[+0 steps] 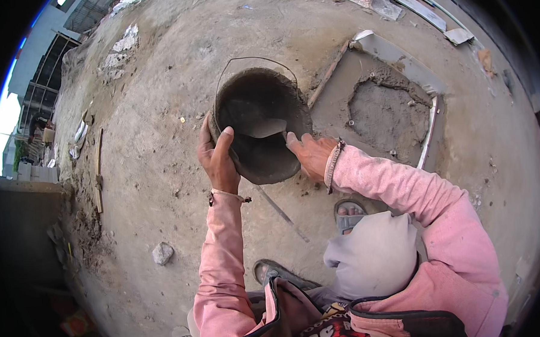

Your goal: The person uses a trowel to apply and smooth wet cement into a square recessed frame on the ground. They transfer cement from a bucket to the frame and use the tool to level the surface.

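A dark, mortar-stained bucket (260, 78) with a thin wire handle (254, 59) is tilted so that its mouth faces me. My left hand (220, 158) grips its left rim, thumb over the edge and fingers around the outside. Inside the mouth shows the grey blade of a trowel (262, 129). My right hand (311, 153) is closed at the bucket's right rim, on the trowel's handle end; the handle itself is mostly hidden by the fingers. Dark residue coats the bucket's inner wall, and its depth is in shadow.
Right of the bucket lies a shallow framed tray (332, 75) with wet grey mortar (388, 115). A thin rod (284, 213) lies near my sandalled feet. A stone (163, 253) and a wooden strip (99, 170) are to the left. Boards (413, 5) lie far right.
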A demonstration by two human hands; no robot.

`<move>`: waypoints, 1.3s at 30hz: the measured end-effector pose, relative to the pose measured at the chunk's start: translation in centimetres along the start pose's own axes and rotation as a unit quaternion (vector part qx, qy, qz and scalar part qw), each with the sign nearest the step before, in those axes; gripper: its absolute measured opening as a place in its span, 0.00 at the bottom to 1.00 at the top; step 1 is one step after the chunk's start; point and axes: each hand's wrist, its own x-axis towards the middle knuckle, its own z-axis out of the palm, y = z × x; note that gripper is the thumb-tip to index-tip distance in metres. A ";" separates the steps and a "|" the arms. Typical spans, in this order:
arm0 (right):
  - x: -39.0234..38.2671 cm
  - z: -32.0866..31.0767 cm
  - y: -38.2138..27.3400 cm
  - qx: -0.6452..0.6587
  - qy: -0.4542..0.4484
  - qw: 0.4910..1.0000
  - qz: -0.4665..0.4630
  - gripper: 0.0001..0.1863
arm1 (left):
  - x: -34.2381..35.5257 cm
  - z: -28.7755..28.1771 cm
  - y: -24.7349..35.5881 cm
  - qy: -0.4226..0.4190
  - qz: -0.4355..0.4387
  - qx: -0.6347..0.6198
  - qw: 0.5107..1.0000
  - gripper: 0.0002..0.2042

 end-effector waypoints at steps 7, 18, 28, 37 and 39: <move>0.8 -3.4 0.8 0.499 -0.019 0.857 0.127 0.20 | -0.7 1.2 -1.2 0.011 0.030 0.030 0.999 0.23; -0.8 -2.4 -1.7 -0.087 0.026 0.990 -0.105 0.36 | -0.5 -1.2 -1.3 -0.040 0.012 0.125 0.991 0.23; 1.6 0.1 -0.9 -0.061 0.181 0.978 -0.082 0.36 | 0.8 -1.1 -1.3 -0.019 0.083 0.160 0.984 0.22; 0.0 -0.2 -3.0 -0.018 0.044 0.998 -0.036 0.36 | 0.4 -1.3 -0.8 0.032 0.070 0.092 0.993 0.22; 0.8 -0.6 -2.6 -0.008 0.098 0.995 -0.030 0.34 | 0.8 -0.8 -1.0 0.027 0.083 0.096 0.992 0.22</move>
